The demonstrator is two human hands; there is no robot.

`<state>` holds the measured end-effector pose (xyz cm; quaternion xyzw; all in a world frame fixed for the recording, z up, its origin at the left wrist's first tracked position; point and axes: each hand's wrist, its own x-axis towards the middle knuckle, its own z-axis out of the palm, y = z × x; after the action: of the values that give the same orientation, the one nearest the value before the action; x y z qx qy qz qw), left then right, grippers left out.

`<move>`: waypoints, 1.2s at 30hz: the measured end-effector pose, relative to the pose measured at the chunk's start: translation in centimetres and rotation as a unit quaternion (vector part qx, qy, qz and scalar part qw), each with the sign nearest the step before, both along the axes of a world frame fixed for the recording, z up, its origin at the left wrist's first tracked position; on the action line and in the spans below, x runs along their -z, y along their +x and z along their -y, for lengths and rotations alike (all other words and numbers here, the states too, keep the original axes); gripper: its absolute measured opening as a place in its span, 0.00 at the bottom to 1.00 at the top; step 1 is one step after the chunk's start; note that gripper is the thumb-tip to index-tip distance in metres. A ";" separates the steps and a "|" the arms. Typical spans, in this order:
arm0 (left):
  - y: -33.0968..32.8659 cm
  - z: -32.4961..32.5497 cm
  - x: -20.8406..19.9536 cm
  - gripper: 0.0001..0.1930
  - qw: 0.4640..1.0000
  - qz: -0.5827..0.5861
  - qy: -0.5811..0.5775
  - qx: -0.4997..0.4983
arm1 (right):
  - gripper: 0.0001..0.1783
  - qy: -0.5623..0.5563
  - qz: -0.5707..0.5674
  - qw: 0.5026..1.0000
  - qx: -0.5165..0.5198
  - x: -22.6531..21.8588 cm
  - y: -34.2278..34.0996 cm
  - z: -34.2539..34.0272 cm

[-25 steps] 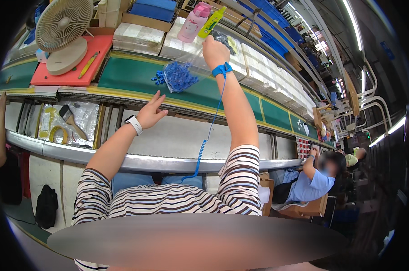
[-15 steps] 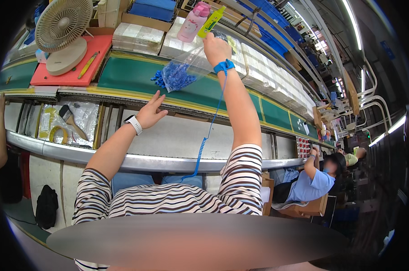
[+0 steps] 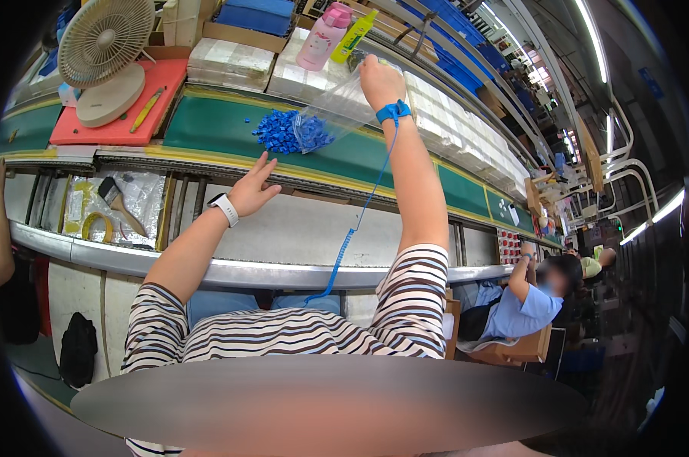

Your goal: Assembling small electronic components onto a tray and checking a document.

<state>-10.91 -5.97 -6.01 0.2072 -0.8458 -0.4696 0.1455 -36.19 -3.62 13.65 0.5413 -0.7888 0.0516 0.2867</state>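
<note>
My right hand (image 3: 381,82) grips the closed end of a clear plastic bag (image 3: 340,105), holding it raised and tilted over the green belt. Its mouth points down to the left, and small blue parts (image 3: 277,131) lie in a heap at and inside it. A blue wristband (image 3: 393,111) with a coiled cord circles my right wrist. With fingers spread and nothing in them, my left hand (image 3: 256,189) hovers at the near edge of the belt, just below the heap. On that wrist sits a watch with a white strap (image 3: 225,209).
A fan (image 3: 110,46) stands on a red foam board (image 3: 169,85) at left, beside a yellow cutter (image 3: 146,111). White foam blocks (image 3: 230,65), a pink bottle (image 3: 324,36) and a yellow-green bottle (image 3: 353,36) line the far side. A brush (image 3: 119,202) lies left. Co-workers sit at both sides.
My right hand has pulled the bag a little to the right, and more blue parts have spilled out onto the belt. My left hand has stayed nearly still.
</note>
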 end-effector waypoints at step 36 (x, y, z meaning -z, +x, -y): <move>0.5 0.9 3.1 0.34 0.995 -0.025 -0.093 0.003 | 0.08 0.092 -0.153 0.982 -0.065 -0.8 -3.4 -2.7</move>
<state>-10.43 -6.87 -9.12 0.1785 -0.8825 -0.3946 0.1836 -39.60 -0.88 14.46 0.6169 -0.7000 -0.0859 0.3494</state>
